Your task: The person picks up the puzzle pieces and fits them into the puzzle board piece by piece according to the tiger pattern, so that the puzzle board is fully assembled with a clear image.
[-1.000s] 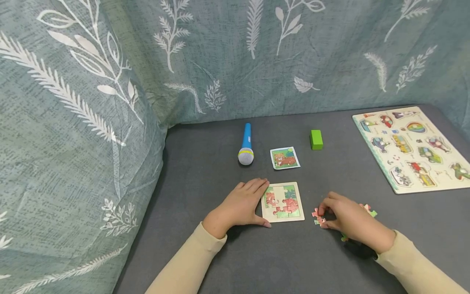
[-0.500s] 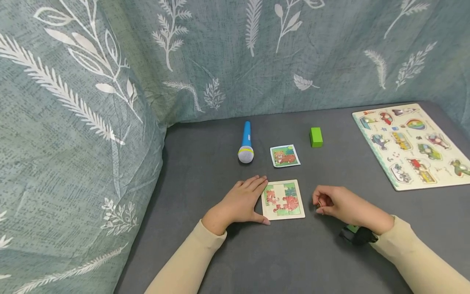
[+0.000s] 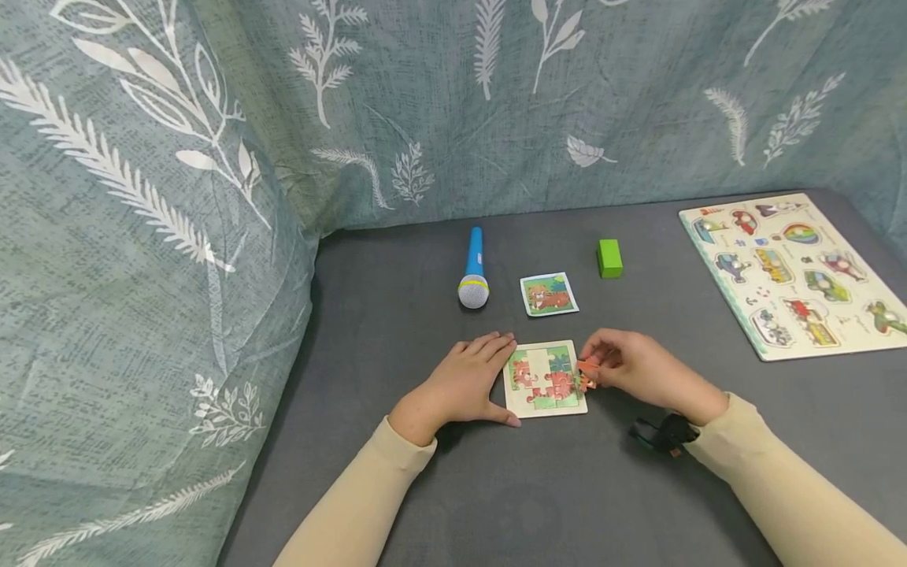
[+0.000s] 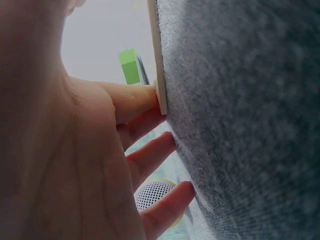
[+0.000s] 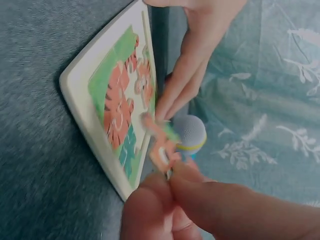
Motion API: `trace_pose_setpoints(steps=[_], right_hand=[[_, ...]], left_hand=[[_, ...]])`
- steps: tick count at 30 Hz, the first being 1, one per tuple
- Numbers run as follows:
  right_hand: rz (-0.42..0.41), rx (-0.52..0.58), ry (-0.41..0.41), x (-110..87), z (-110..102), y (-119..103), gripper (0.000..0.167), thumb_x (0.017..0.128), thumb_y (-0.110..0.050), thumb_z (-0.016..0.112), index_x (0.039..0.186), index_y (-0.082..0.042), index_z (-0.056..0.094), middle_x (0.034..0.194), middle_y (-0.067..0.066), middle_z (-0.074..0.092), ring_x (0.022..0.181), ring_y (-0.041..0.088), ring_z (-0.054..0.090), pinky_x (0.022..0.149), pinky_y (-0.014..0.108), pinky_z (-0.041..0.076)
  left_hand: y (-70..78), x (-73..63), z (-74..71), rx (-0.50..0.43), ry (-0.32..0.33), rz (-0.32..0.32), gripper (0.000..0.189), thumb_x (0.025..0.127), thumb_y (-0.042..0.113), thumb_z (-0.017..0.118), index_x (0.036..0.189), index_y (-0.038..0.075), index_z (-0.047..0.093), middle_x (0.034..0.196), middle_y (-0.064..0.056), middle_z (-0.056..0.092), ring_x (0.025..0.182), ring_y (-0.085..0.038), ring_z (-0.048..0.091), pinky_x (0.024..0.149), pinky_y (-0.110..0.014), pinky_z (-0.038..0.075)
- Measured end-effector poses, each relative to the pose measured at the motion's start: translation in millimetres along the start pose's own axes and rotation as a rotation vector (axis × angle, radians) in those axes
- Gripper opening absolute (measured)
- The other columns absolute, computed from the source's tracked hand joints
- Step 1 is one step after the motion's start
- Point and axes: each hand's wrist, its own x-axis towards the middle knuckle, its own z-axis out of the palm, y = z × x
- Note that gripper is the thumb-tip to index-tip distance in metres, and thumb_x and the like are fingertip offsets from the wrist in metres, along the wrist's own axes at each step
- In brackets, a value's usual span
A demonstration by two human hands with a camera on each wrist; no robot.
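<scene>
Over at the back, there's the toy microphone (image 3: 474, 269), blue handle pointing away, yellow ring, grey mesh head nearest us! Across to its right, well apart, sits a bright green rectangular block (image 3: 609, 259). And far right, a big pale vehicle puzzle board (image 3: 785, 290) lies angled, running out of frame, with a train, a red car and a rainbow balloon on show! All on a dark grey tabletop (image 3: 397, 315), with teal cloth (image 3: 453, 110) hanging behind and left, covered in white leafy sprigs.
</scene>
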Motion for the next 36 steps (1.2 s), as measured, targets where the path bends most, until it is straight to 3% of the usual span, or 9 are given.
trace_pose_setpoints(steps=[8,15,22,32,36], right_hand=[[-0.018,-0.013,-0.010,17.0,9,-6,0.022,0.089,0.009,0.077,0.104,-0.005,0.071,0.093,0.002,0.070,0.085,0.016,0.068,0.074,0.032,0.058],[-0.020,-0.013,-0.009,26.2,16,-4,0.020,0.090,0.008,0.076,0.100,-0.007,0.067,0.089,0.000,0.068,0.080,0.014,0.064,0.068,0.031,0.056],[0.001,0.022,-0.018,35.5,25,-3,0.020,0.093,0.007,0.072,0.107,-0.006,0.065,0.098,0.006,0.068,0.081,0.016,0.066,0.069,0.034,0.056],[0.029,-0.009,0.048,41.7,32,-7,0.019,0.089,0.000,0.082,0.087,-0.008,0.064,0.079,-0.001,0.067,0.071,0.013,0.060,0.061,0.028,0.049],[0.037,-0.001,0.038,44.8,34,-8,0.013,0.091,-0.001,0.080,0.097,-0.005,0.068,0.082,0.001,0.066,0.071,0.014,0.060,0.063,0.030,0.050]], left_hand=[[-0.4,0.8,-2.7,-0.008,-0.011,-0.007,0.117,0.082,0.073,0.076,0.166,0.009,0.028,0.173,-0.004,0.024,0.159,-0.024,0.020,0.120,-0.049,0.031],[2.3,5.1,-3.9,0.002,-0.021,0.000,0.116,0.082,0.074,0.075,0.166,0.010,0.029,0.172,-0.004,0.025,0.158,-0.025,0.021,0.120,-0.049,0.031],[1.6,3.1,-0.7,0.001,-0.029,-0.014,0.116,0.082,0.074,0.075,0.166,0.011,0.029,0.172,-0.004,0.026,0.158,-0.024,0.021,0.119,-0.049,0.032],[1.6,0.5,1.3,-0.003,-0.019,-0.008,0.116,0.081,0.075,0.075,0.166,0.011,0.029,0.172,-0.003,0.026,0.158,-0.023,0.022,0.119,-0.048,0.033],[1.1,-0.8,1.6,-0.009,-0.018,-0.012,0.116,0.081,0.075,0.075,0.166,0.011,0.029,0.172,-0.003,0.026,0.158,-0.023,0.022,0.118,-0.047,0.033]])
